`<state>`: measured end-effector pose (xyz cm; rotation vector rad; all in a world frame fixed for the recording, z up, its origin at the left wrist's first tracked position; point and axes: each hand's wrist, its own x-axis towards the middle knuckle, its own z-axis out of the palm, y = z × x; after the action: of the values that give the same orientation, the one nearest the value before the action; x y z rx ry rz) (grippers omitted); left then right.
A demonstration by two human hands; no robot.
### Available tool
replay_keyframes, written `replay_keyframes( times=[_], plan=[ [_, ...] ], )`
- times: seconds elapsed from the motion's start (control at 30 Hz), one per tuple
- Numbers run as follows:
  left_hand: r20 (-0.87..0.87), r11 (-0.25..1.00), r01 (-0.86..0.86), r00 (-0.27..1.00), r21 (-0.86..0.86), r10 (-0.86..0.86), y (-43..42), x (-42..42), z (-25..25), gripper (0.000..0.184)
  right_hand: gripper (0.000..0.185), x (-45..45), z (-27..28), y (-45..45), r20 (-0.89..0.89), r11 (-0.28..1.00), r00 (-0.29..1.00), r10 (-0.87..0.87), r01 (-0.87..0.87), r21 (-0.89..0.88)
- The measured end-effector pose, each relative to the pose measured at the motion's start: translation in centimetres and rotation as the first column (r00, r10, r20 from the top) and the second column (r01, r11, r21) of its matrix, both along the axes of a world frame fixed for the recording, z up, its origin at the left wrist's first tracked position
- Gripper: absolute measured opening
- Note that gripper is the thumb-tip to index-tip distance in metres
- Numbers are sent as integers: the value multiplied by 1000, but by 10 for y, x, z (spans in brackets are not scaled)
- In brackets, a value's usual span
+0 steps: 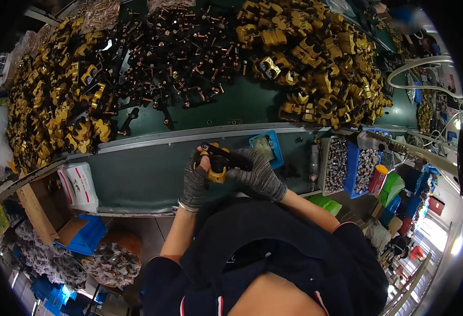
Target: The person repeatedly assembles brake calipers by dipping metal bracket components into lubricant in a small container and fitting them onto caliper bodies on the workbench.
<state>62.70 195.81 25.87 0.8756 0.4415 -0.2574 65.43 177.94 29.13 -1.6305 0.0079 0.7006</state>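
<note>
In front of my chest, over the green bench, I hold a gold-and-black brake caliper (218, 175) between both hands. Its gold body faces down, and a black arm-shaped piece (213, 150) lies across its top. My left hand (193, 181), in a grey knit glove with bare fingertips, is closed round the left side of it. From the right, my right hand (259, 171), gloved the same way, grips the other side; its fingertips are partly hidden behind the part. Just beyond the right hand sits a small blue tray (278, 152) with pale contents.
Behind a metal rail lie heaps of gold calipers (321, 52) and black arms with copper-coloured bolts (173, 58). Bins of small metal parts (367, 163) stand at right, beside a red-and-yellow can (378, 179). A white packet (78, 185) and a cardboard box (39, 208) are at left.
</note>
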Motion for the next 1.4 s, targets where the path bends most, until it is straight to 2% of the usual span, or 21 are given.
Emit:
replay_keyframes(
  times=[0.13, 0.2, 0.27, 0.3, 0.37, 0.43, 0.5, 0.63, 0.7, 0.77, 0.8, 0.83, 0.9, 0.97, 1.0, 1.07, 1.13, 1.2, 1.23, 1.33, 1.4],
  plan=[
    [-74, 999, -36, 997, -29, 34, 22, -1, -29, 51, 67, 23, -28, 20, 5, 992, 996, 87, -87, -90],
    [-190, 963, -206, 967, -175, 172, 54, 6, -53, 48, 68, 59, -71, 40, 145, 975, 972, 182, -198, 98],
    [-32, 915, -348, 936, -202, 349, 110, 26, -86, 54, 63, 104, -68, 64, 332, 850, 856, 397, -206, -484],
    [77, 904, -385, 912, -185, 404, 144, 42, -93, 59, 63, 119, -81, 70, 344, 855, 853, 393, -201, -478],
    [169, 880, -401, 877, -255, 449, 214, 71, -65, 64, 55, 140, -115, 84, 165, 548, 750, 641, -297, -782],
    [106, 696, -700, 689, -164, 717, 289, 101, -44, 69, 50, 142, -117, 91, 150, 526, 758, 635, -282, -802],
    [210, 754, -361, 813, -548, 542, 405, 112, -54, 73, 45, 142, -127, 89, 115, 487, 767, 631, -276, -829],
    [246, 439, -898, 429, 16, 869, 425, 168, -8, 74, 34, 134, -141, 71, 131, 475, 721, 680, -297, -829],
    [483, 345, -820, 554, 457, 678, 346, 178, 8, 61, 31, 133, -123, 55, 146, 540, 735, 662, -333, -773],
    [548, 272, -602, 797, 750, 253, 277, 175, -10, 49, 31, 125, -102, 33, -72, 939, 958, 278, -287, -191],
    [362, 87, -360, 932, 929, -4, 243, 163, -14, 49, 31, 119, -99, 25, -79, 943, 964, 254, -265, -201],
    [94, -168, -130, 973, 977, -211, 220, 153, -18, 48, 32, 113, -97, 16, 119, 864, 937, 329, -249, -437],
    [-16, -466, -90, 976, 880, -219, 205, 139, -67, 54, 33, 93, -80, -3, 266, 742, 864, 427, -166, -650],
    [-102, -391, 68, 992, 918, -67, 186, 123, -91, 60, 35, 80, -39, -22, 513, 812, 794, 327, 42, -583],
    [-14, -592, -71, 990, 803, -138, 200, 117, -133, 65, 32, 75, -23, -25, 343, 660, 862, 372, 14, -751],
    [-207, -299, 237, 970, 924, 129, 165, 123, -137, 67, 28, 66, -24, -48, 533, 807, 797, 285, 101, -582],
    [142, -112, -125, 978, 986, 152, 116, 132, -142, 69, 25, 54, -29, -68, 684, 913, 709, 170, 149, -381],
    [239, -90, -226, 950, 970, 200, 69, 147, -133, 70, 30, 44, -34, -77, 480, 969, 877, -3, 120, -214],
    [269, -5, -280, 917, 960, 294, 47, 154, -124, 72, 32, 41, -27, -78, 240, 981, 952, -190, 176, 80],
    [223, 110, -283, 897, 953, 381, 9, 161, -122, 80, 48, 39, -3, -95, 274, 996, 961, 33, -10, -84],
    [237, 235, -344, 890, 909, 389, -17, 155, -121, 84, 55, 37, 6, -94, 184, 993, 983, -19, 40, -111]
  ],
)
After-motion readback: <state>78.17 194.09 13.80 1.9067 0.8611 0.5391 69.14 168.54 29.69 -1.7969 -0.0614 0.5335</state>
